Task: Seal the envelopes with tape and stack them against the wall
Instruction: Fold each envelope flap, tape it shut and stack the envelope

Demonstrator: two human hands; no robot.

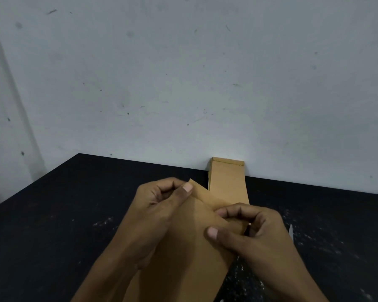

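I hold a brown paper envelope [183, 253] above the black table [52, 214], its long side running toward me. My left hand [159, 203] pinches the top left corner between thumb and curled fingers. My right hand [247, 229] pinches the top right part, thumb on the face and fingers curled over the folded flap. A second brown envelope [227, 182] leans upright against the wall [183, 83] just behind my hands, a shiny strip of tape along its top edge. No tape roll shows.
The black table has whitish scuffs on its right half. A thin pale object [290, 231] pokes out just right of my right hand; what it is I cannot tell. The grey-white wall bounds the table's far edge.
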